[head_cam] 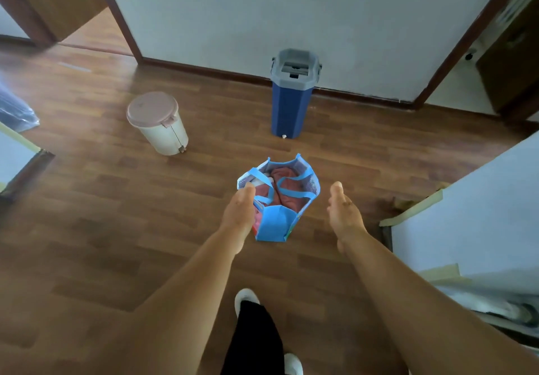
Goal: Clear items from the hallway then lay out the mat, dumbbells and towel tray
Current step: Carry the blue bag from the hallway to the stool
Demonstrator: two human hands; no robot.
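Observation:
A light blue tote bag stands open on the wooden floor in the middle of the hallway, with reddish cloth inside and its blue handles lying loose. My left hand reaches out over the bag's left rim, its fingers extended and touching or just above the edge; no grip shows. My right hand hovers to the right of the bag, apart from it, fingers together and holding nothing. A white pedal bin with a pink lid stands to the far left. A tall blue mop bucket with a grey top stands by the far wall.
White wall panels with taped edges close in on the right. A wall corner and a plastic-wrapped bundle sit on the left. Open doorways lie at the far left and far right. My leg and white shoes show below.

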